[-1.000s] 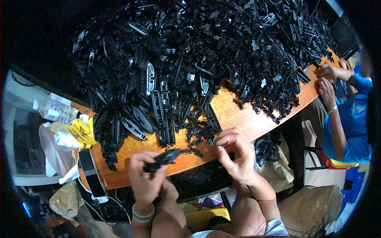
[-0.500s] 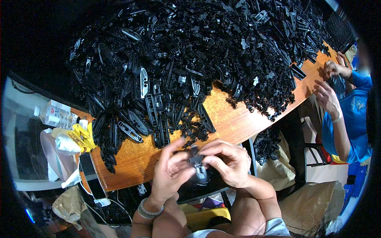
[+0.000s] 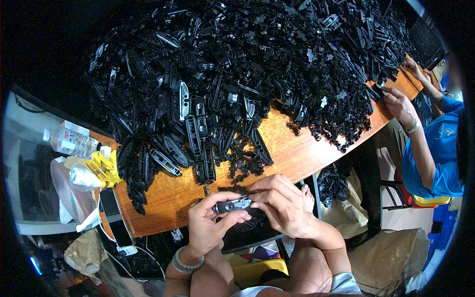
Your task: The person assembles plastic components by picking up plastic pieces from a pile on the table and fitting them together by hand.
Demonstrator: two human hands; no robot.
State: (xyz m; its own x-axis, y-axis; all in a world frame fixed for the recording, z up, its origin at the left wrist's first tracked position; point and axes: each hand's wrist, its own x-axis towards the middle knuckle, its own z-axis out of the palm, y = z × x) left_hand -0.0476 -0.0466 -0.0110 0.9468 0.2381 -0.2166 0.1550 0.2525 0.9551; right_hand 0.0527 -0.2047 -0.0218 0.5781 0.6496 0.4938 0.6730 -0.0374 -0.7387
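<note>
Both of my hands hold one small black plastic part [image 3: 232, 204] just over the near edge of the wooden table [image 3: 292, 148]. My left hand [image 3: 210, 225] grips its left end from below. My right hand [image 3: 282, 203] pinches its right end with fingertips. A huge heap of black plastic parts [image 3: 247, 74] covers most of the table beyond my hands. A row of long flat black pieces [image 3: 198, 143] lies at the heap's near edge, a short way beyond my hands.
A yellow glove [image 3: 106, 166] and a clear plastic bottle [image 3: 69, 141] lie at the table's left end beside a phone [image 3: 114, 218]. At the right a person in a blue shirt [image 3: 438, 148] handles parts with a hand [image 3: 398, 104]. Bags of parts [image 3: 334, 180] hang below the table.
A second ago my hands were apart, the left holding a black part. They came together near the table's edge and now both grip one small part.
</note>
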